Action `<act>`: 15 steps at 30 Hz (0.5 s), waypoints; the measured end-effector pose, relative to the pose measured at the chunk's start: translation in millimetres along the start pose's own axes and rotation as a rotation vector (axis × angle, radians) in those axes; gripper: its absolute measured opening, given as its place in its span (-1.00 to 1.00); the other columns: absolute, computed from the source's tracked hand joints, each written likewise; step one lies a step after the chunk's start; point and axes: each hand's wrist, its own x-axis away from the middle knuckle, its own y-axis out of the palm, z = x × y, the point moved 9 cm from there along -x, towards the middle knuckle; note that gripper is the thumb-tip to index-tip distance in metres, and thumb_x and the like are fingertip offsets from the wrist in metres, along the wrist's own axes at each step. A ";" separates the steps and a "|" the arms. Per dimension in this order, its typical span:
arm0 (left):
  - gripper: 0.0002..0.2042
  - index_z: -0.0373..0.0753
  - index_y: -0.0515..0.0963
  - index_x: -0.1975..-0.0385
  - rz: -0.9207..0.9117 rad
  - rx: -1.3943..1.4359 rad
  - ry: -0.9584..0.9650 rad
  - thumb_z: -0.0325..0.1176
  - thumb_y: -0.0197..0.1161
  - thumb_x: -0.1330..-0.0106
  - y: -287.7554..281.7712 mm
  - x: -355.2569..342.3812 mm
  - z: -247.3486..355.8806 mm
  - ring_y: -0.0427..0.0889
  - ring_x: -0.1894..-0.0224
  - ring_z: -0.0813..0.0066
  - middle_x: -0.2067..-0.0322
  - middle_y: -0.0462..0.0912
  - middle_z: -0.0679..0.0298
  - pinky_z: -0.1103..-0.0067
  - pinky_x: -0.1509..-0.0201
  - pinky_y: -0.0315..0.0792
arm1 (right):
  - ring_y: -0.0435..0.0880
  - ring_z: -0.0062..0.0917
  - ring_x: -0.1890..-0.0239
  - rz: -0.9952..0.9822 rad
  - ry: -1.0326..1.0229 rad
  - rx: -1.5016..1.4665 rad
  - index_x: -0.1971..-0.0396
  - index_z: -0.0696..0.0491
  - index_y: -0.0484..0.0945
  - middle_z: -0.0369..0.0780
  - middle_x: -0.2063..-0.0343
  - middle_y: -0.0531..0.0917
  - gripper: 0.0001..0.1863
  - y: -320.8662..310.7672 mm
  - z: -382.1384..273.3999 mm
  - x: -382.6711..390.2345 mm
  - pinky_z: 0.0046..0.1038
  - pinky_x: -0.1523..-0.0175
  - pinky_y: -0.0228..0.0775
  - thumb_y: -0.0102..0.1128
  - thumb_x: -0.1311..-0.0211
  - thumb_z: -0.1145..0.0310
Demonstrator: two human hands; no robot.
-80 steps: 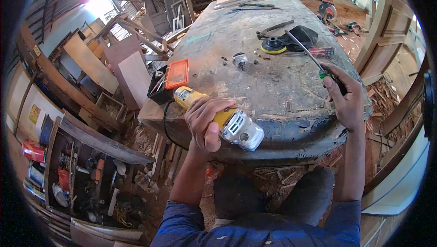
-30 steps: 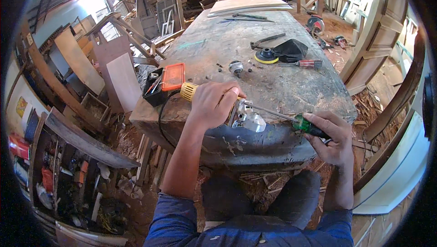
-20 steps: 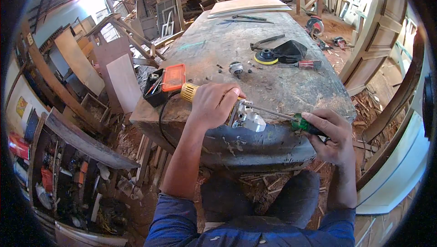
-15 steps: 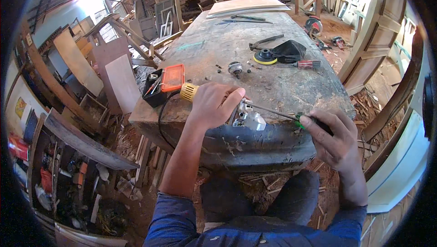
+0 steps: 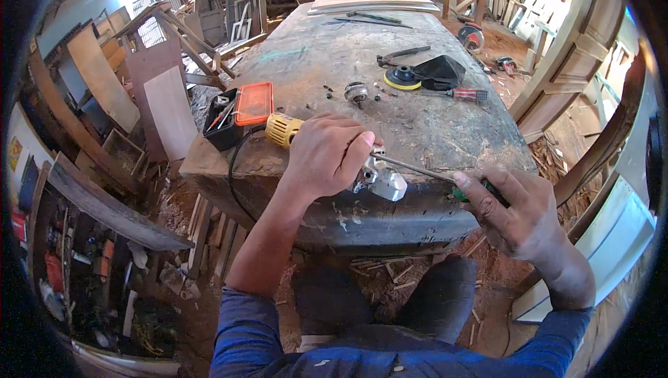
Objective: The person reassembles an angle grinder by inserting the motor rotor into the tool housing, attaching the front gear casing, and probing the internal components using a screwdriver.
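Note:
My left hand (image 5: 325,155) is wrapped round a yellow corded angle grinder (image 5: 281,130) at the near edge of the workbench. Its silver metal head (image 5: 387,184) sticks out past my thumb. My right hand (image 5: 518,212) grips the green handle of a screwdriver (image 5: 416,168), whose long shaft slants left to the metal head. The tip lies at the head beside my left thumb; its exact seat is hard to see. Beyond my hands, a round metal gear part (image 5: 356,92) rests on the bench among several small dark pieces.
On the workbench (image 5: 320,58) lie a yellow-rimmed backing pad (image 5: 402,79), a black cloth-like piece (image 5: 442,72), a red-handled screwdriver (image 5: 467,94) and pliers (image 5: 403,56). A black toolbox (image 5: 221,131) with an orange lid (image 5: 255,103) stands left. A panelled wooden door (image 5: 581,58) leans at right.
The view has shifted slightly, so the bench appears a little higher and further left. My right hand has turned a little on the screwdriver handle; my left keeps its hold on the grinder.

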 end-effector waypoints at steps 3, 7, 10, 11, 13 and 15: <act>-0.62 -0.28 0.88 0.22 -0.009 -0.035 -0.021 -0.26 0.10 -0.59 2.5 1.5 -5.8 0.86 0.17 -0.04 0.28 0.89 0.01 0.17 -0.12 0.63 | 0.77 -0.33 0.35 -0.044 0.057 -0.105 -0.39 0.04 0.72 -0.17 0.18 0.75 -0.36 -0.1 3.7 -6.3 -0.23 0.34 0.61 0.59 -0.28 0.36; -0.63 -0.28 0.88 0.21 -0.001 -0.002 0.000 -0.27 0.11 -0.56 2.0 1.6 1.4 0.86 0.17 -0.04 0.28 0.89 0.01 0.18 -0.13 0.63 | 0.86 -0.24 0.27 -0.084 0.221 -0.304 -0.27 0.09 0.78 -0.11 0.24 0.84 -0.48 2.0 21.6 -6.4 -0.22 0.22 0.70 0.63 -0.33 0.36; -0.64 -0.28 0.88 0.22 0.081 0.033 0.018 -0.27 0.11 -0.52 -6.2 4.4 1.9 0.85 0.17 -0.06 0.28 0.89 0.00 0.18 -0.12 0.62 | 0.92 -0.19 0.16 -0.070 0.389 -0.548 -0.20 0.12 0.82 -0.04 0.18 0.90 -0.57 19.0 28.1 3.4 -0.24 0.07 0.75 0.62 -0.39 0.34; -0.63 -0.28 0.88 0.22 0.082 0.031 0.027 -0.27 0.10 -0.50 -7.4 5.3 4.2 0.84 0.17 -0.06 0.27 0.89 0.00 0.19 -0.12 0.61 | 0.94 -0.16 0.10 -0.061 0.482 -0.665 -0.17 0.12 0.83 -0.01 0.13 0.92 -0.61 24.6 29.6 10.1 -0.25 0.00 0.77 0.61 -0.43 0.32; -0.63 -0.27 0.88 0.21 0.076 0.033 0.034 -0.26 0.10 -0.48 -7.0 9.9 7.6 0.84 0.17 -0.06 0.26 0.89 -0.01 0.19 -0.11 0.60 | 0.95 -0.15 0.10 -0.151 0.672 -0.831 -0.16 0.13 0.84 0.00 0.10 0.92 -0.61 37.5 33.5 14.6 -0.25 -0.04 0.76 0.62 -0.43 0.30; -0.61 -0.26 0.89 0.20 0.107 0.033 0.013 -0.23 0.08 -0.49 -9.0 11.5 3.9 0.83 0.16 -0.07 0.25 0.89 0.00 0.20 -0.12 0.58 | 0.95 -0.14 0.09 -0.221 0.869 -0.983 -0.15 0.13 0.84 0.01 0.08 0.92 -0.61 55.7 39.1 28.0 -0.26 -0.08 0.76 0.63 -0.43 0.28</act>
